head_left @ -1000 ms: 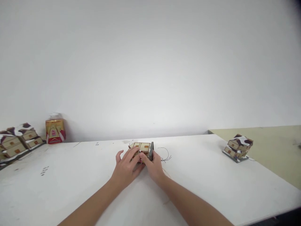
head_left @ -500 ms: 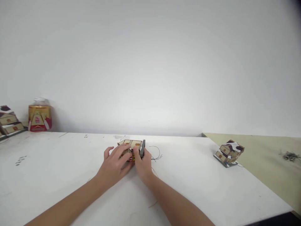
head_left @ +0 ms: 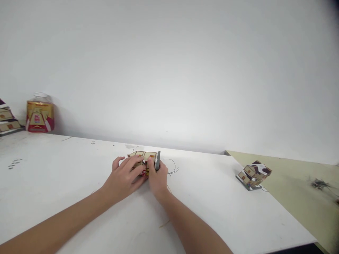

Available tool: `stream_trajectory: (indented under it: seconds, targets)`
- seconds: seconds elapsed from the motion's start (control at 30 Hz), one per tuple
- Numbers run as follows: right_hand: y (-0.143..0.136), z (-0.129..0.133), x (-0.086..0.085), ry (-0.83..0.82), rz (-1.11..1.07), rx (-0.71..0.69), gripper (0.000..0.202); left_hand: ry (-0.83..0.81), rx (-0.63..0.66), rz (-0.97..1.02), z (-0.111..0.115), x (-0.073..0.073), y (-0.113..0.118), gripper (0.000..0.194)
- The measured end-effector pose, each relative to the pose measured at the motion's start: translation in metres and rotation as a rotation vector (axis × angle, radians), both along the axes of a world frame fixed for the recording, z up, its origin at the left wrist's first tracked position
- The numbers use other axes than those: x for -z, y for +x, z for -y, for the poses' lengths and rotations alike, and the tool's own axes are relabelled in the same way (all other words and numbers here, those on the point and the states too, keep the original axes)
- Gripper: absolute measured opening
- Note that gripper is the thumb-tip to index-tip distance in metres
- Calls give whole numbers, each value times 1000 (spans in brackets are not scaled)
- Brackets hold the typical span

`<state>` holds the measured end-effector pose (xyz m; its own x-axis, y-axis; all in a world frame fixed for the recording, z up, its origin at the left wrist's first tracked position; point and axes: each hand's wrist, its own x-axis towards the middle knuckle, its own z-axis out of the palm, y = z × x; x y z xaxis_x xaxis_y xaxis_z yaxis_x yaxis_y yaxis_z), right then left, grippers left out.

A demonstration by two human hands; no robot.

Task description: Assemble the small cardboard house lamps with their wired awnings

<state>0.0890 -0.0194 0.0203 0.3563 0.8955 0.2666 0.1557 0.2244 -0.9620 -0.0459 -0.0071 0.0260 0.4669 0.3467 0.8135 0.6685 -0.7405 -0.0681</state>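
A small model house (head_left: 148,155) with cream walls, little windows and a grey base lies tipped on its side on the white table (head_left: 79,162). My left hand (head_left: 124,174) lies over its roof side, fingers bent onto the walls. My right hand (head_left: 159,178) grips the base end, with the thumb pressed on the wall and the other fingers behind the base. Between the hands, small red, white and yellow details show on the house front. Its underside and the fingertips beneath are hidden. A thin dark wire (head_left: 173,165) curls just right of the base.
Another model house (head_left: 254,174) stands at the table's right edge, and part of a third (head_left: 9,121) shows at far left beside a labelled bottle (head_left: 40,114). A dark tangle of wires (head_left: 319,183) lies on the yellowish surface (head_left: 288,190). A wall rises behind.
The head view has tilted and shifted slightly, so everything sits a little differently in the picture. Both hands keep nearly the same hold on the house.
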Motion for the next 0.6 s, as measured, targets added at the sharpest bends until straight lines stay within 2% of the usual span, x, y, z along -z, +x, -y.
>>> stream_trajectory:
  seconds: [0.6]
  targets:
    - [3, -2, -1, 10, -47, 10, 34, 35, 4, -51, -1, -2, -1, 12]
